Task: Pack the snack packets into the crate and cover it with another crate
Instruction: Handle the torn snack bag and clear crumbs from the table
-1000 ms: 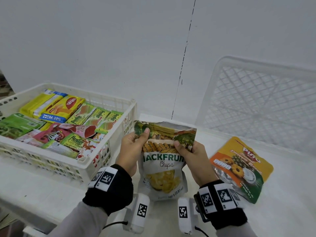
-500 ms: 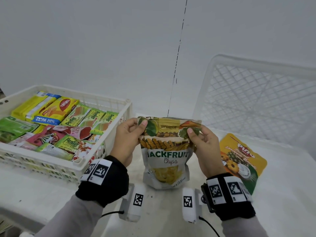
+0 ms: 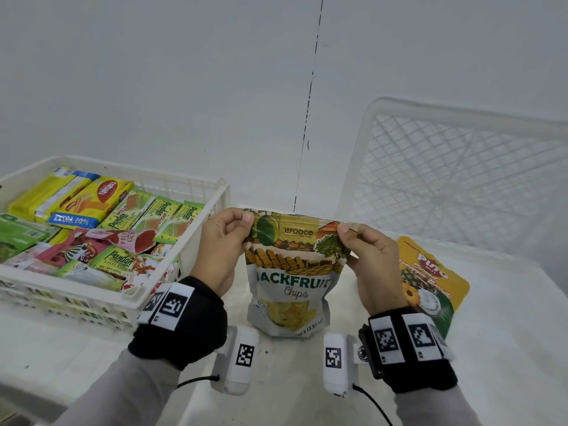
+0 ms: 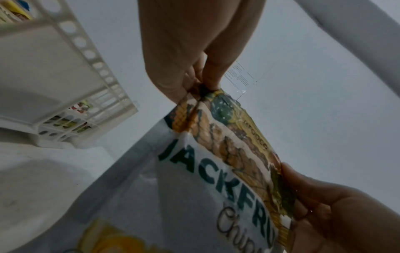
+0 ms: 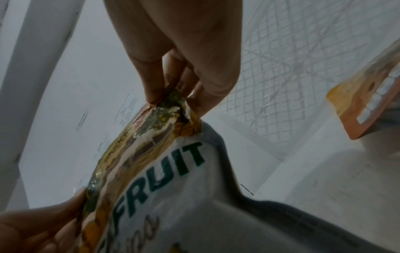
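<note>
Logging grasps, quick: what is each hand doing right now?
Left hand: pinches the top left corner of the jackfruit chips pouch.
Right hand: pinches its top right corner.

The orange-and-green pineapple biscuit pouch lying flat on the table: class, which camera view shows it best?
The head view: the orange-and-green pineapple biscuit pouch shows nearly whole, label readable, beside the right hand. The right wrist view catches only one orange corner; the left wrist view shows none of it.

A plain white wall (image 3: pixel 153 72) with a thin dark vertical seam (image 3: pixel 310 103) rises behind the white table (image 3: pixel 507 348).
</note>
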Demonstrator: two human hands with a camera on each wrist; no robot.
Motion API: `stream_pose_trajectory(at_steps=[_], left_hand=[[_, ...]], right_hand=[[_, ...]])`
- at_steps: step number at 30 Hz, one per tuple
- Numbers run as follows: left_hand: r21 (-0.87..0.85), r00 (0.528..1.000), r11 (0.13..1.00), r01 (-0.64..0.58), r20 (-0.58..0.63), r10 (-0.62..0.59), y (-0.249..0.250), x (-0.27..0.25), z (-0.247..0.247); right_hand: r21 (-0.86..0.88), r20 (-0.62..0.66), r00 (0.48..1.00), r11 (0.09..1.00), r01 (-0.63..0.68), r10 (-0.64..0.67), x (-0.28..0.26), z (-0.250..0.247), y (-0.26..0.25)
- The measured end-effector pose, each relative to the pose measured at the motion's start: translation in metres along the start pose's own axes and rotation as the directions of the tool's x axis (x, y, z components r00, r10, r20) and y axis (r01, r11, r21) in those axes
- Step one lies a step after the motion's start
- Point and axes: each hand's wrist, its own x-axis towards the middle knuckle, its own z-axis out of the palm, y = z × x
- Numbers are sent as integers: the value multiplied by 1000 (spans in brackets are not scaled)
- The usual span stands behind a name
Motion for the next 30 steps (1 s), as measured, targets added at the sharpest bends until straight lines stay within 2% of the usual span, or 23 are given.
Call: stream_pose_trajectory(at_steps=[6, 9, 11, 13, 16, 18, 20, 21, 24, 26, 30], left_hand=[[42, 998, 999, -7, -54, 10, -1, -1, 2], [181, 997, 983, -40, -60, 51, 4, -1, 2], [300, 996, 951, -74, -17, 83, 11, 3, 1], [471, 981, 862, -189, 60, 183, 21, 7, 0], [704, 912, 583, -406, 265, 314, 37, 5, 9], [750, 853, 407, -522, 453, 259, 42, 3, 20], [744, 801, 304, -594, 580, 147, 44, 1, 32], [743, 790, 278, -609, 600, 129, 44, 2, 36], [753, 821, 329, -570, 537, 193, 44, 5, 40], [755, 832, 353, -553, 522, 187, 43, 9, 41], [762, 812, 292, -578, 572, 116, 40, 12, 44]], right_hand=[[-3, -18, 998, 998, -67, 67, 2, 5, -2], [-98, -23, 998, 994, -52, 50, 1, 7, -2], [-165, -14, 1000, 986, -14, 12, -1, 7, -3], [-230, 7, 1000, 973, 23, -22, -3, 7, -5], [-298, 47, 998, 953, 58, -46, -5, 9, -9], [-294, 54, 997, 953, 73, -60, -5, 9, -11], [-271, 56, 997, 960, 74, -61, -5, 9, -12], [-261, 59, 997, 963, 70, -56, -5, 8, -12], [-239, 80, 996, 970, 48, -30, -7, 6, -14], [-243, 95, 995, 969, 50, -28, -7, 4, -16], [-280, 127, 990, 956, 88, -54, -5, 1, -19]])
